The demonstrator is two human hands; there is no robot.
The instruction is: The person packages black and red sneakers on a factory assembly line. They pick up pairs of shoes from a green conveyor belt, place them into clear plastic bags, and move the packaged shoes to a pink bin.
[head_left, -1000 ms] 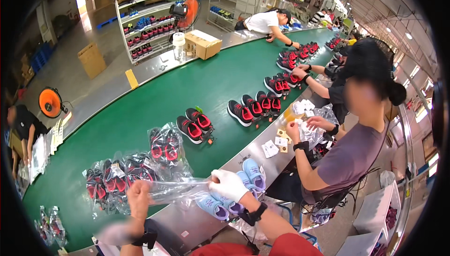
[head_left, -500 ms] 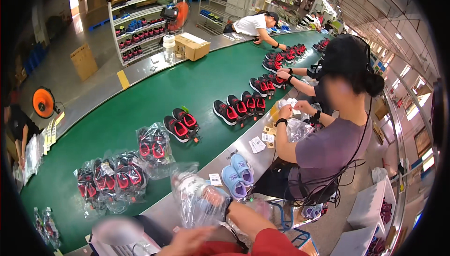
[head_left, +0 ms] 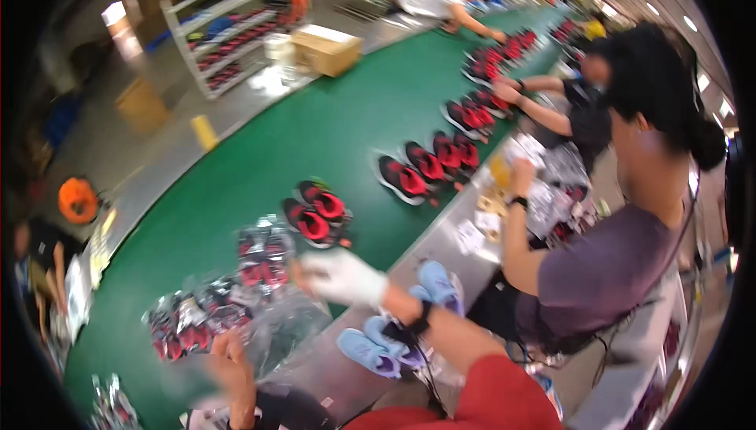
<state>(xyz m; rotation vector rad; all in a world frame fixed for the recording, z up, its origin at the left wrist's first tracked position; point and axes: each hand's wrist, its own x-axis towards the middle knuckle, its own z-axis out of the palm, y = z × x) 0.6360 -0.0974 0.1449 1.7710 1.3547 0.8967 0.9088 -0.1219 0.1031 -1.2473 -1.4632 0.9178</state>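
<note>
My right hand [head_left: 342, 276], in a white glove with the fingertips bare, reaches left over the green belt near a pair of black-and-red shoes [head_left: 316, 213]. Its fingers are smeared by motion. My left hand [head_left: 232, 375] is raised at the lower left, blurred too. A clear plastic bag [head_left: 291, 331] spreads between both hands; whether either one grips it cannot be made out. Light-blue shoes [head_left: 366, 351] lie beside my right forearm on the metal edge, and another light-blue pair [head_left: 439, 284] is just beyond my wrist.
Bagged shoes [head_left: 197, 316] sit on the green belt [head_left: 260, 146], with rows of black-and-red shoes [head_left: 429, 164] farther along. A co-worker [head_left: 606, 272] sits close on the right, beside paper tags [head_left: 471, 237]. Across the belt stand a cardboard box [head_left: 327, 48] and a shoe rack [head_left: 228, 32].
My right hand has moved up and left from beside the light-blue shoes to over the belt. My left hand has shifted left and risen. The bag now spreads over the belt's edge; the view has turned.
</note>
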